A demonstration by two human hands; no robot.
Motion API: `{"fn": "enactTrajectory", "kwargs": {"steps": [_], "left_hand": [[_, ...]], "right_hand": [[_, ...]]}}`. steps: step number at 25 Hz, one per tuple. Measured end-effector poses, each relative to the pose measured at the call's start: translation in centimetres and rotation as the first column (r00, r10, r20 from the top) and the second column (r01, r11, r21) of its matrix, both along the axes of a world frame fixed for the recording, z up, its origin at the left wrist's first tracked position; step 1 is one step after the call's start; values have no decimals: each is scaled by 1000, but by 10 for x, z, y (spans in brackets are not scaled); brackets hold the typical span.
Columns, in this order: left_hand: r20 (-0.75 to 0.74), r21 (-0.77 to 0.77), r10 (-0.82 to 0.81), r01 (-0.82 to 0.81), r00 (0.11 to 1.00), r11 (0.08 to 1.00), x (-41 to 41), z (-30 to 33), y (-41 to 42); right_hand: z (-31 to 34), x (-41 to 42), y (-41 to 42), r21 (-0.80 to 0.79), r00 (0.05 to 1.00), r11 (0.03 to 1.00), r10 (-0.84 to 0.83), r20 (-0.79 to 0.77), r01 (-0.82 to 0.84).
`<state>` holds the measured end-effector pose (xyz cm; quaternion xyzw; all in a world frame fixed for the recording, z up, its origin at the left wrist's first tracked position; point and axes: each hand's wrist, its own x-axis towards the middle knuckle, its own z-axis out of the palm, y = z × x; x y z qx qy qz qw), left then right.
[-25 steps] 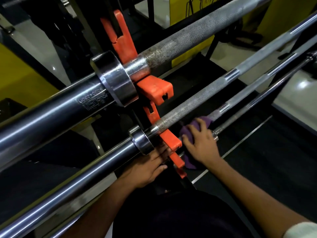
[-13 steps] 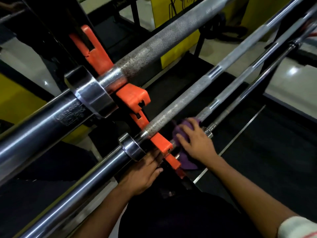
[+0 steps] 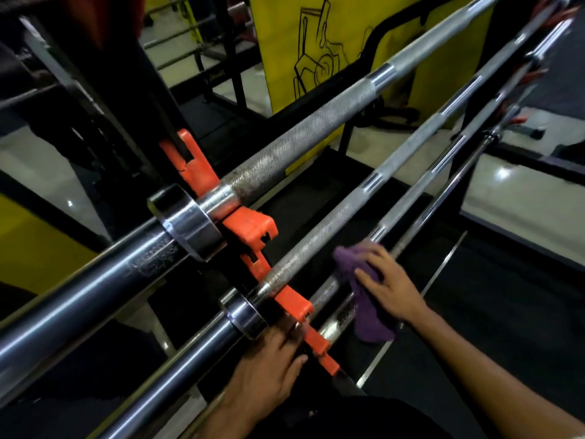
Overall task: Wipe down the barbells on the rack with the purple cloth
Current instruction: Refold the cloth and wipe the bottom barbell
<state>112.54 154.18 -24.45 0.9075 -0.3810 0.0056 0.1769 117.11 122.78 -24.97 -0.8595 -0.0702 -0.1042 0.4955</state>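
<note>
Fingers [image 3: 370,274] of the right hand [image 3: 391,288] lie spread and almost flat on the purple cloth [image 3: 368,315], pressing it onto a low bar [image 3: 329,289] on the rack. They do not wrap all the way round. Part of the cloth bunches up by the fingertips and part hangs down under the palm.

The left hand [image 3: 269,369] reaches up beside the shiny collar [image 3: 245,315] of the middle bar [image 3: 319,240]. Its fingertips go under the bar by the orange hooks [image 3: 296,307], so I cannot tell how they hold.

Only the head view shows this. The top bar [image 3: 285,160] is fat and rough in the middle. Two thinner bars run below it, all slanting up to the right. A yellow wall [image 3: 316,42] with a drawing stands behind.

I think the low bar is being wiped now, and the other bars may need it too. To do it well, curl the cloth more round the bar so it rubs every side. Push firmly along the bumpy part, because dirt hides in the little grooves. Keep fingers away from the hooks so they do not get pinched.
</note>
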Motion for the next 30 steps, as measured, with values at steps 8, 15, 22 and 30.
{"fn": "enactTrajectory", "kwargs": {"steps": [8,15,22,30], "left_hand": [[-462,-433,-42,-184,886,883,-15,52,-80],[-422,-530,-130,-128,897,838,-11,82,-138],[52,-7,-298,299,953,954,21,140,-205],[-187,219,-421,455,888,863,32,133,-275]], "right_hand": [[64,-77,10,706,853,708,367,-372,3],[104,-137,-19,470,909,880,143,-392,64],[77,-138,-84,278,921,882,-331,-207,380],[51,-104,-45,713,701,-165,-134,-701,682]]}}
